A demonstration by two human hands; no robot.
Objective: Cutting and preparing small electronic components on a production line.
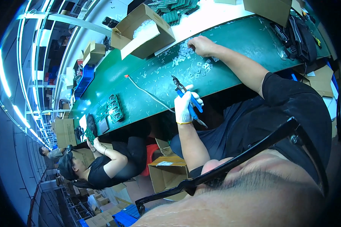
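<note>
In my left hand [183, 108], which wears a white glove, is a pair of nippers [193, 100] with blue handles. The jaws are dark and point up toward the table. My bare right hand [203, 46] is closed, its fingertips down at a spread of small clear plastic pieces [182, 55]. What the fingers pinch, if anything, is hidden. More of these small square pieces [206, 67] lie just below that hand. Thin pale slivers are scattered over the green table [155, 75] around them.
A pale cable [149, 94] with a red tip crosses the table edge. An open cardboard box [155, 44] and green circuit boards [172, 13] are at the back. A black bag [301, 39] lies right. To my left, a co-worker [102, 166] holds a green board [89, 135].
</note>
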